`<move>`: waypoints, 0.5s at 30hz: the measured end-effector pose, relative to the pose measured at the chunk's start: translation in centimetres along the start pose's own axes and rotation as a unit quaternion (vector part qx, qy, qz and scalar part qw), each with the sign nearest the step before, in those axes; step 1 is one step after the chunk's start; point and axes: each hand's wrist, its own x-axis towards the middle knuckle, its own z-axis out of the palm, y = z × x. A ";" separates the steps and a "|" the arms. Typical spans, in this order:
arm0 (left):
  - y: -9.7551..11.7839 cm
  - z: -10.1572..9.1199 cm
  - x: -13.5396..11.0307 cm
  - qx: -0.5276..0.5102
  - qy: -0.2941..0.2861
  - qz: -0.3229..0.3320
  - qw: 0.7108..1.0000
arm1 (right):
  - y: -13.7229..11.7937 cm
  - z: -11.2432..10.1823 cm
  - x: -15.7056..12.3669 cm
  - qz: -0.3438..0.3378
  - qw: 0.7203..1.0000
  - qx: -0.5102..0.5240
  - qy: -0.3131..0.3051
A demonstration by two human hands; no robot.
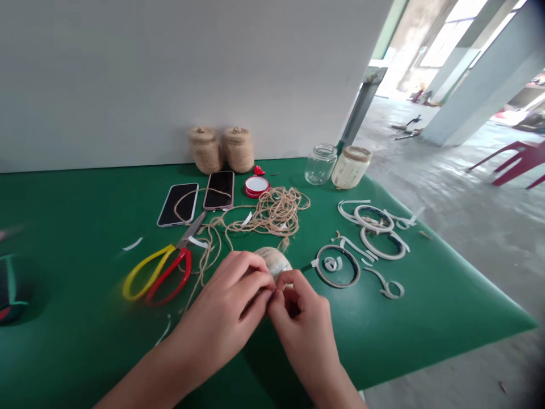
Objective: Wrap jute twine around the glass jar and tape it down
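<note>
My left hand (240, 289) and my right hand (300, 307) meet at the near side of a rounded, pale, partly shiny jar-like object (272, 260). Both hands are closed, thumbs and fingertips pinched together almost touching. What lies between the fingertips is too small or hidden to make out. Most of the object is covered by my hands. A loose heap of jute twine (281, 213) lies just beyond, and one strand runs down toward my left wrist. Scissors (185, 244) with one yellow and one red handle rest partly spread to the left.
Two twine-wrapped lidded jars (206, 152) stand by the wall. Two phones (179, 205) lie before them, beside a red-rimmed lid (256, 186). A clear glass jar (320, 166) and a tape-covered jar (351, 168) stand back right. Tape rolls (338, 284) and scraps lie right, near the table edge.
</note>
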 end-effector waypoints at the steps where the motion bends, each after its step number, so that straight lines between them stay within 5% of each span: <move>1: 0.0 0.0 0.0 0.001 -0.001 0.000 1.000 | 0.0 0.0 0.0 0.001 1.000 -0.003 0.000; 10: 0.0 0.0 0.0 0.015 0.006 -0.002 1.000 | 0.2 -0.2 0.0 -0.043 0.998 -0.040 0.005; 15: 0.0 0.0 0.0 0.016 0.004 -0.004 1.000 | 0.4 -1.1 0.3 -0.136 0.986 -0.101 -0.002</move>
